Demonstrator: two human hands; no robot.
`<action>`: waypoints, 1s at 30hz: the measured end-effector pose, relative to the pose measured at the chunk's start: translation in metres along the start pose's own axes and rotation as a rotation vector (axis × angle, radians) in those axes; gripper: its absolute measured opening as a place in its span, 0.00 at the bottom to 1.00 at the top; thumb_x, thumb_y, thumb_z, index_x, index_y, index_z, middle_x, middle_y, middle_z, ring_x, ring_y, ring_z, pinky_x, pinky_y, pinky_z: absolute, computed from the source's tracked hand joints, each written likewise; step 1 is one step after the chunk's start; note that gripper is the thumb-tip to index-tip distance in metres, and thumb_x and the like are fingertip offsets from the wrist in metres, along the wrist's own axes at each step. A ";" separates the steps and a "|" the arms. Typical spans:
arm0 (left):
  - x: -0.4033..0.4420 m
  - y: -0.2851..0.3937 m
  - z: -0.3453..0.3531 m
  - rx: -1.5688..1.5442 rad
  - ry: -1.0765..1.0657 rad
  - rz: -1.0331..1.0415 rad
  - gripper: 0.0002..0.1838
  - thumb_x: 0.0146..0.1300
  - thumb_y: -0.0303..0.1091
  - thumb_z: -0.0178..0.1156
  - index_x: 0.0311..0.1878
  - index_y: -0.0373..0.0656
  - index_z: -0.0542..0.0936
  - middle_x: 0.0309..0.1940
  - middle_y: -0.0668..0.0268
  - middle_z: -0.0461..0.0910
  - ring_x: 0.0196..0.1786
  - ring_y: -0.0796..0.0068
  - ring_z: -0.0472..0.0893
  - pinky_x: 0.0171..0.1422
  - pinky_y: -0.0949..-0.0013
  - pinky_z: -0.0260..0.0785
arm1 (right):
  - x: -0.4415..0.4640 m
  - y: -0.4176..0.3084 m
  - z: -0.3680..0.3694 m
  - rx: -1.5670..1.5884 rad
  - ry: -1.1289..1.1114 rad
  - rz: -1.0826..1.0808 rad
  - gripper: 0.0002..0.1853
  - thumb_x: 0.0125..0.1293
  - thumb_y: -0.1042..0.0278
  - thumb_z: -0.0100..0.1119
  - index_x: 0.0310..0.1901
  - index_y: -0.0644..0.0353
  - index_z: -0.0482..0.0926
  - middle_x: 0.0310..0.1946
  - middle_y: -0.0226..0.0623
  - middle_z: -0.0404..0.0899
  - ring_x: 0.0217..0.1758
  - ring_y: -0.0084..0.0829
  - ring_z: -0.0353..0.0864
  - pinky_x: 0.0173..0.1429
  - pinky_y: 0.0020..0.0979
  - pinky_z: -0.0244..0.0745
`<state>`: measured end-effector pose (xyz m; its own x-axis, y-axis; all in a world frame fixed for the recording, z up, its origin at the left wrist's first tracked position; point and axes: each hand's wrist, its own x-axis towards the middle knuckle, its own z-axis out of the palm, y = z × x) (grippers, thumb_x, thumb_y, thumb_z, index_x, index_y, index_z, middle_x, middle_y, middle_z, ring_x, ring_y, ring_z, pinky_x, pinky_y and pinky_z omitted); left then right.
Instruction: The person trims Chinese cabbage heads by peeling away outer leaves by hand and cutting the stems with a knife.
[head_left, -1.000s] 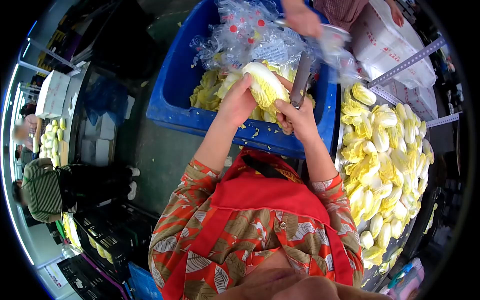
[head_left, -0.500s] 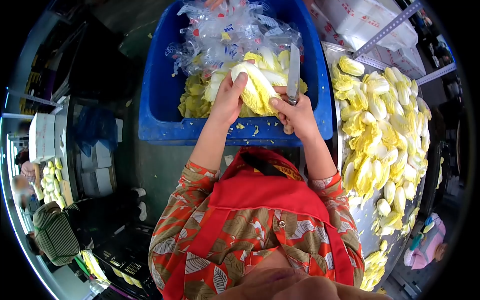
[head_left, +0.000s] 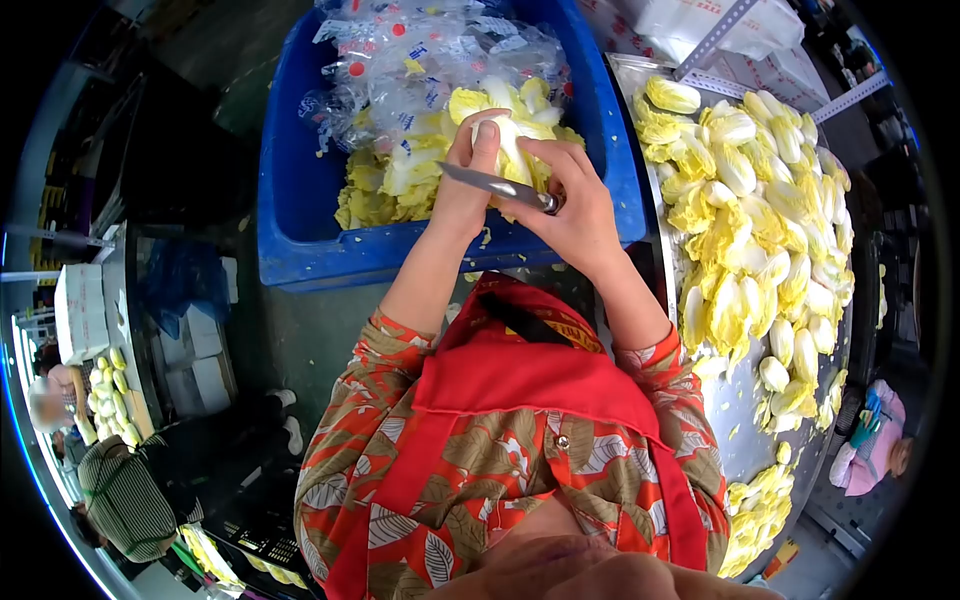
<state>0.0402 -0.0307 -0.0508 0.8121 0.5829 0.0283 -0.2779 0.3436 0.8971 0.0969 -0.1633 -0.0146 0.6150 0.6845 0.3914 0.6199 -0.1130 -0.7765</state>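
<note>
My left hand (head_left: 468, 175) is closed around a pale yellow napa cabbage (head_left: 508, 158), with the thumb along its white side. In my right hand (head_left: 575, 205) is a knife (head_left: 497, 185), its handle partly hidden by the palm. The blade points left, crossing in front of the cabbage near my left wrist; whether it touches the leaves I cannot tell. Some right fingertips rest against the cabbage. Both hands are over the near side of a blue bin (head_left: 350, 262), which holds loose yellow leaves (head_left: 380, 180) and crumpled clear plastic bags (head_left: 400, 55).
To the right, a metal table (head_left: 715, 425) carries a heap of napa cabbages (head_left: 740, 230). White printed sacks (head_left: 670, 25) lie beyond it, near a perforated metal post (head_left: 715, 40). Other people are at the left (head_left: 125, 500) and far right (head_left: 870, 440). A black crate (head_left: 260, 530) stands lower left.
The knife has swung from pointing away from me to pointing left across the cabbage. My hands have drawn closer together, and the cabbage has been turned. The view has shifted slightly.
</note>
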 end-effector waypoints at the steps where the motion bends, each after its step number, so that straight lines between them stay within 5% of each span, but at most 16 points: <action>1: -0.001 -0.003 0.003 0.001 -0.005 -0.006 0.21 0.70 0.51 0.50 0.54 0.42 0.73 0.43 0.66 0.73 0.46 0.77 0.73 0.51 0.74 0.66 | -0.004 0.003 -0.005 -0.001 0.004 0.006 0.27 0.45 0.68 0.74 0.51 0.56 0.77 0.44 0.36 0.76 0.34 0.29 0.75 0.35 0.25 0.71; 7: -0.022 -0.006 0.040 -0.023 -0.119 -0.057 0.17 0.70 0.40 0.53 0.53 0.38 0.71 0.44 0.61 0.78 0.45 0.74 0.78 0.51 0.70 0.71 | -0.035 0.024 -0.035 0.154 0.070 0.034 0.24 0.50 0.72 0.69 0.52 0.57 0.78 0.46 0.35 0.79 0.32 0.25 0.75 0.36 0.23 0.71; 9: -0.025 -0.022 0.046 0.036 -0.013 -0.106 0.17 0.65 0.32 0.58 0.54 0.39 0.72 0.45 0.61 0.78 0.45 0.73 0.78 0.51 0.68 0.73 | -0.045 0.020 -0.050 0.203 0.013 0.082 0.26 0.50 0.71 0.70 0.54 0.58 0.77 0.47 0.34 0.78 0.33 0.22 0.74 0.36 0.22 0.70; 11: -0.035 -0.025 0.049 -0.094 -0.155 -0.173 0.20 0.63 0.32 0.60 0.57 0.40 0.72 0.44 0.64 0.77 0.45 0.74 0.78 0.51 0.68 0.72 | -0.058 0.030 -0.055 0.418 0.000 0.311 0.29 0.49 0.69 0.70 0.56 0.59 0.75 0.45 0.31 0.78 0.32 0.18 0.72 0.35 0.20 0.68; 15: -0.051 -0.022 0.059 -0.117 -0.287 -0.186 0.27 0.64 0.37 0.59 0.64 0.40 0.67 0.47 0.62 0.76 0.48 0.72 0.78 0.52 0.68 0.74 | -0.080 0.040 -0.053 0.534 0.042 0.386 0.29 0.51 0.70 0.69 0.57 0.63 0.73 0.30 0.26 0.75 0.27 0.13 0.68 0.30 0.17 0.64; 19: -0.062 -0.009 0.061 0.006 -0.414 -0.164 0.30 0.62 0.36 0.62 0.65 0.39 0.66 0.48 0.59 0.79 0.47 0.73 0.79 0.54 0.71 0.72 | -0.082 0.027 -0.072 0.578 -0.058 0.566 0.23 0.54 0.77 0.60 0.55 0.64 0.75 0.25 0.23 0.71 0.23 0.12 0.67 0.27 0.17 0.62; 22: -0.067 0.006 0.049 0.268 -0.422 -0.129 0.26 0.59 0.31 0.61 0.62 0.38 0.71 0.46 0.66 0.79 0.47 0.80 0.77 0.53 0.73 0.70 | -0.080 0.038 -0.073 0.499 -0.107 0.361 0.18 0.56 0.76 0.55 0.50 0.67 0.79 0.28 0.26 0.76 0.25 0.13 0.68 0.28 0.19 0.64; 23: -0.071 0.013 0.045 0.539 -0.433 -0.032 0.27 0.54 0.32 0.64 0.59 0.43 0.74 0.44 0.66 0.80 0.46 0.74 0.80 0.51 0.70 0.72 | -0.079 0.036 -0.084 0.279 -0.184 0.324 0.16 0.56 0.76 0.55 0.47 0.66 0.80 0.27 0.31 0.78 0.23 0.18 0.71 0.29 0.22 0.67; 25: -0.083 0.036 0.043 1.269 -0.353 0.291 0.24 0.47 0.34 0.66 0.51 0.46 0.77 0.40 0.62 0.80 0.44 0.60 0.81 0.49 0.63 0.72 | -0.072 0.054 -0.087 0.001 -0.150 0.036 0.15 0.54 0.76 0.56 0.45 0.64 0.81 0.24 0.38 0.78 0.22 0.25 0.72 0.31 0.25 0.69; 27: -0.076 0.044 0.021 1.368 -0.054 0.317 0.22 0.42 0.35 0.67 0.45 0.45 0.76 0.39 0.57 0.78 0.43 0.52 0.78 0.48 0.58 0.71 | -0.061 0.047 -0.102 -0.113 -0.237 0.240 0.13 0.54 0.75 0.57 0.43 0.62 0.82 0.25 0.43 0.80 0.26 0.31 0.79 0.34 0.29 0.72; 30: -0.079 0.063 -0.004 0.979 0.264 0.377 0.22 0.45 0.27 0.66 0.46 0.45 0.73 0.37 0.63 0.77 0.40 0.65 0.79 0.44 0.66 0.72 | -0.038 0.044 -0.100 -0.017 -0.125 0.184 0.16 0.56 0.73 0.59 0.47 0.62 0.80 0.32 0.44 0.82 0.34 0.31 0.82 0.41 0.29 0.74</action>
<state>-0.0435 -0.0524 0.0020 0.5915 0.7083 0.3853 0.1388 -0.5602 0.8167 0.1499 -0.2660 -0.0144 0.6537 0.7353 0.1790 0.5119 -0.2554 -0.8202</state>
